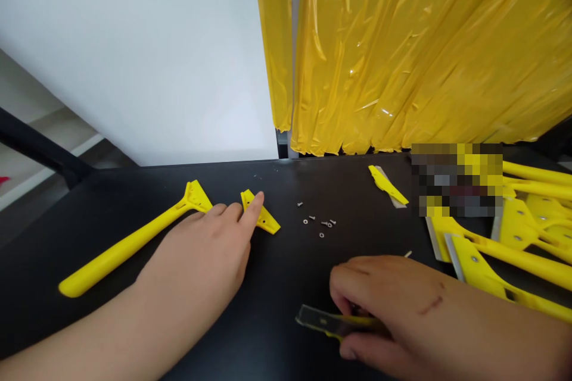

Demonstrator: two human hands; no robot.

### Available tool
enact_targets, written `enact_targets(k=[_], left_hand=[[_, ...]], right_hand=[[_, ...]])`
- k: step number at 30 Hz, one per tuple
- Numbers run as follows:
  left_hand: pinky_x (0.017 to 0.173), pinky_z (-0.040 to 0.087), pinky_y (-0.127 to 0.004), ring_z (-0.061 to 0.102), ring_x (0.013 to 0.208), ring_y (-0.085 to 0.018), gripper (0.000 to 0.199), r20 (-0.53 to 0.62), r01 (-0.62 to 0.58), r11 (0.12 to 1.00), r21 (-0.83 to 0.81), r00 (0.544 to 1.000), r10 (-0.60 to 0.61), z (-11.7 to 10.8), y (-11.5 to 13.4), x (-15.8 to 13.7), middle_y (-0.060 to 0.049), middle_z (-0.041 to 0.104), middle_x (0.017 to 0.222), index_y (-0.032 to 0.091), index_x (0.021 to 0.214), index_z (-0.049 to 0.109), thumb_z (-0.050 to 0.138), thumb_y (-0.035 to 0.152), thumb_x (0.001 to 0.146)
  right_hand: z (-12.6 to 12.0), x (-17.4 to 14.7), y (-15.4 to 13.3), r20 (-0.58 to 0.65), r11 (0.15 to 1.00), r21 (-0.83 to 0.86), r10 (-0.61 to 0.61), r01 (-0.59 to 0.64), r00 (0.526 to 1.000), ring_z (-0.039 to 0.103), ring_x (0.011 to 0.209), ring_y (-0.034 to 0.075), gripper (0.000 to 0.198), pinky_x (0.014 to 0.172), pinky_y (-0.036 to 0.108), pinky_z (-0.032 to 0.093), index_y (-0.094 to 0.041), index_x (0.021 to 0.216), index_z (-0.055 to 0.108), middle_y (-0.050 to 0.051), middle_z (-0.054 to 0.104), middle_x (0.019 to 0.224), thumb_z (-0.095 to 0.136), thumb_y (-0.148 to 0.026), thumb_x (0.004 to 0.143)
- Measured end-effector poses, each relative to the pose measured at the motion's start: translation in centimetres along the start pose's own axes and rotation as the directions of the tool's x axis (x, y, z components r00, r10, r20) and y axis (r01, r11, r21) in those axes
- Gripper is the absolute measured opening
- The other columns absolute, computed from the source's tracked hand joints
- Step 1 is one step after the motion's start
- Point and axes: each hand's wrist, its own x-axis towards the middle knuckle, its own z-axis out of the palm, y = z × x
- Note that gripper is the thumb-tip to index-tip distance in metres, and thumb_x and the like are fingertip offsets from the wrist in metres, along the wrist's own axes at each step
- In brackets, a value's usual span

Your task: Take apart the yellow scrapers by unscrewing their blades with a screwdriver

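Note:
My left hand [208,238] reaches over the table with its index finger stretched across a small yellow plate [267,222] with holes. Its other fingers lie beside the head of a long yellow scraper handle [129,245]; the thumb is hidden. My right hand [379,292], nearer the front, is closed around a flat scraper blade [315,318] with a yellow piece along it. The blade's free end points left, and the palm hides the rest. Between and beyond the hands lie several small screws [325,224] and nuts [322,235].
Several yellow scrapers with blades [513,253] are piled on the right. Another yellow plate with a blade [388,186] lies at the back of the black table [263,327]. Behind stand a white panel [156,53] and yellow plastic sheeting [402,53]. A blurred patch hides part of the pile.

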Motion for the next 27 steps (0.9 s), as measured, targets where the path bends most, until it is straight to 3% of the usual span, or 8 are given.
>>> enact_targets(k=[6, 9, 12, 15, 17, 21, 24, 27], left_hand=[[0.098, 0.058, -0.055, 0.075, 0.112, -0.038, 0.044, 0.017, 0.052, 0.989, -0.137, 0.999, -0.05, -2.2, 1.4, 0.0, -0.017, 0.08, 0.12, 0.018, 0.139, 0.07, 0.053, 0.017, 0.098], [0.103, 0.056, -0.053, 0.071, 0.119, -0.036, 0.036, 0.02, 0.027, 0.891, -0.453, 1.0, -0.02, -3.6, 2.9, 0.5, -0.013, 0.078, 0.125, 0.022, 0.134, 0.072, 0.054, 0.025, 0.102], [0.087, 0.06, -0.035, 0.073, 0.101, -0.023, 0.027, 0.289, 0.257, 0.48, -0.839, 0.957, -0.006, -3.9, 4.1, 1.0, -0.003, 0.079, 0.11, 0.03, 0.125, 0.073, 0.053, 0.03, 0.106], [0.076, 0.055, -0.027, 0.068, 0.087, -0.016, 0.019, 0.517, 0.519, -0.018, -0.854, 0.853, 0.065, -2.9, 4.8, 1.5, 0.002, 0.075, 0.098, 0.028, 0.116, 0.072, 0.06, 0.031, 0.102], [0.074, 0.053, -0.026, 0.065, 0.08, -0.014, 0.012, 0.556, 0.56, -0.168, -0.811, 0.828, 0.078, -2.3, 5.0, 2.0, 0.002, 0.072, 0.088, 0.022, 0.103, 0.072, 0.066, 0.031, 0.097], [0.074, 0.053, -0.027, 0.066, 0.073, -0.014, 0.017, 0.585, 0.583, -0.102, -0.806, 0.811, 0.011, -2.1, 4.1, 2.6, 0.003, 0.07, 0.074, 0.02, 0.088, 0.071, 0.068, 0.034, 0.096], [0.072, 0.053, -0.027, 0.066, 0.071, -0.015, 0.018, 0.56, 0.563, -0.001, -0.826, 0.821, -0.114, -2.6, 2.6, 3.2, 0.003, 0.071, 0.072, 0.021, 0.085, 0.071, 0.068, 0.035, 0.097], [0.071, 0.054, -0.026, 0.066, 0.072, -0.014, 0.018, 0.493, 0.516, 0.055, -0.855, 0.84, -0.226, -2.7, 1.4, 3.6, 0.003, 0.071, 0.072, 0.021, 0.083, 0.07, 0.069, 0.034, 0.096]], right_hand=[[-0.1, 0.5, 0.1, 0.084, 0.991, 0.121, 0.044, -0.054, 0.996, 0.065, 0.08, 0.014, 0.015, 0.072, 0.026, 0.043, -0.022, 0.084, 0.063, -0.003, 0.07, 0.089, 0.072, -0.023, 0.096], [-0.1, 0.7, 0.2, 0.041, 0.976, 0.185, 0.112, -0.118, 0.993, 0.061, 0.08, 0.012, 0.019, 0.073, 0.024, 0.042, -0.022, 0.083, 0.061, -0.004, 0.067, 0.088, 0.065, -0.027, 0.101], [-0.5, 0.8, 0.1, 0.045, 0.941, 0.287, 0.172, -0.178, 0.984, 0.057, 0.075, 0.011, 0.027, 0.067, 0.023, 0.04, -0.022, 0.08, 0.059, -0.005, 0.064, 0.082, 0.061, -0.033, 0.104], [-0.9, 1.0, 0.0, 0.065, 0.901, 0.376, 0.206, -0.215, 0.976, 0.056, 0.075, 0.01, 0.027, 0.066, 0.022, 0.04, -0.023, 0.083, 0.062, -0.006, 0.064, 0.081, 0.059, -0.035, 0.106], [-0.9, 1.1, 0.0, 0.068, 0.881, 0.419, 0.212, -0.221, 0.975, 0.059, 0.079, 0.011, 0.024, 0.068, 0.022, 0.042, -0.024, 0.086, 0.066, -0.006, 0.067, 0.085, 0.058, -0.035, 0.107], [-0.8, 1.1, 0.2, -0.124, 0.949, 0.27, 0.202, -0.163, 0.972, 0.063, 0.079, 0.012, 0.025, 0.071, 0.026, 0.044, -0.022, 0.086, 0.062, -0.003, 0.068, 0.085, 0.053, -0.03, 0.109], [-0.9, 0.7, 0.2, -0.341, 0.999, 0.039, 0.046, -0.035, 0.939, 0.062, 0.075, 0.011, 0.021, 0.069, 0.025, 0.044, -0.023, 0.086, 0.058, -0.004, 0.064, 0.082, 0.055, -0.021, 0.106], [-0.6, 0.2, -0.2, -0.256, 0.996, -0.034, -0.09, 0.084, 0.962, 0.065, 0.072, 0.011, 0.016, 0.065, 0.024, 0.046, -0.024, 0.086, 0.06, -0.006, 0.068, 0.083, 0.067, -0.016, 0.098]])
